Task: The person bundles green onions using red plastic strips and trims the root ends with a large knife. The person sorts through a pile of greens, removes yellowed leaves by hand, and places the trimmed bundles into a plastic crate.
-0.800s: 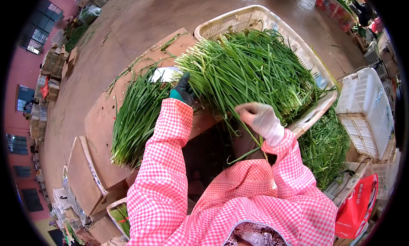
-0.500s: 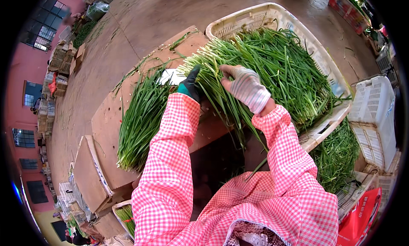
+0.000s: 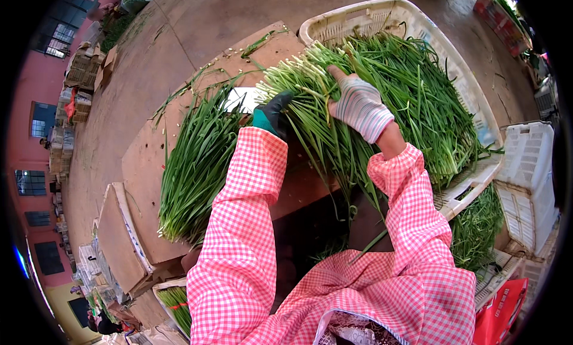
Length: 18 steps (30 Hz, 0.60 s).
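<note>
My left hand, in a dark glove with a green cuff, is closed on a bunch of garlic chives near the pale cut ends. From the other side my right hand, in a striped knit glove with bare fingertips, grips the same bunch, its thumb and fingers around the stems. The bunch's green leaves hang toward me. Beneath and beyond the right hand, a big heap of garlic chives fills a white plastic crate. Left of my left arm, another pile of garlic chives lies on a brown board.
A white card lies on the board by my left hand. Loose leaves and trimmings dot the board's far edge. At right stand white crates, more greens and a red bag. A cardboard box is at lower left.
My right hand has shifted up and to the right, and its thumb and fingers now spread wider around the stems. My left hand stays at the bunch. The whole view has shifted slightly.
</note>
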{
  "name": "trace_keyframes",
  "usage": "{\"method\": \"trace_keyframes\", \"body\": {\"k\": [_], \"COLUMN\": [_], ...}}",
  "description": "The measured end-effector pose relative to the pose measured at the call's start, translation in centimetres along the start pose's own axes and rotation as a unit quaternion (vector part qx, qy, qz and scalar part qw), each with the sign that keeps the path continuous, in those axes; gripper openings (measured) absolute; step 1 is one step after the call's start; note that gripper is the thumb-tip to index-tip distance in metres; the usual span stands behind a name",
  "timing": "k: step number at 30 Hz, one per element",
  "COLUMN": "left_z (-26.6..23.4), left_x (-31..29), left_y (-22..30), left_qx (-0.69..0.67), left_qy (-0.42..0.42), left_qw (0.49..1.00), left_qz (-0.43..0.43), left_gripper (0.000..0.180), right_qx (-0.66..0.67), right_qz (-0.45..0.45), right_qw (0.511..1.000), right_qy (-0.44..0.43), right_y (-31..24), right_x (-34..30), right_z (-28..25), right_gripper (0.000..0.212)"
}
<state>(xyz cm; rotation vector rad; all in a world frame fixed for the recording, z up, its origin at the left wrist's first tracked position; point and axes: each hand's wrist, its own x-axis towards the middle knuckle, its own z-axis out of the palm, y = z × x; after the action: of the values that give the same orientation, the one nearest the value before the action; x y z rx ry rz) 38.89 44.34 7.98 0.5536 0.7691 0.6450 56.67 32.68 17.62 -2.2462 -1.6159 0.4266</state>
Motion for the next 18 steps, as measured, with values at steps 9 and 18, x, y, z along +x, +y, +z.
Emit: {"method": "trace_keyframes", "body": {"k": [9, 18], "left_z": [-6.7, -0.5], "left_x": [0.5, -5.8], "left_y": [-1.6, -0.8], "left_qx": [0.373, 0.135], "left_qy": [-0.207, -0.061], "left_qw": [0.847, 0.978], "left_qz": [0.316, 0.145], "left_gripper": [0.04, 0.021], "right_qx": [-0.013, 0.118], "right_qz": [0.018, -0.234], "right_qw": [0.996, 0.934], "right_qy": [0.088, 0.245], "right_y": [4.4, -2.9], "right_x": [0.2, -0.7], "right_z": [-0.9, -0.6], "right_gripper": [0.057, 0.039]}}
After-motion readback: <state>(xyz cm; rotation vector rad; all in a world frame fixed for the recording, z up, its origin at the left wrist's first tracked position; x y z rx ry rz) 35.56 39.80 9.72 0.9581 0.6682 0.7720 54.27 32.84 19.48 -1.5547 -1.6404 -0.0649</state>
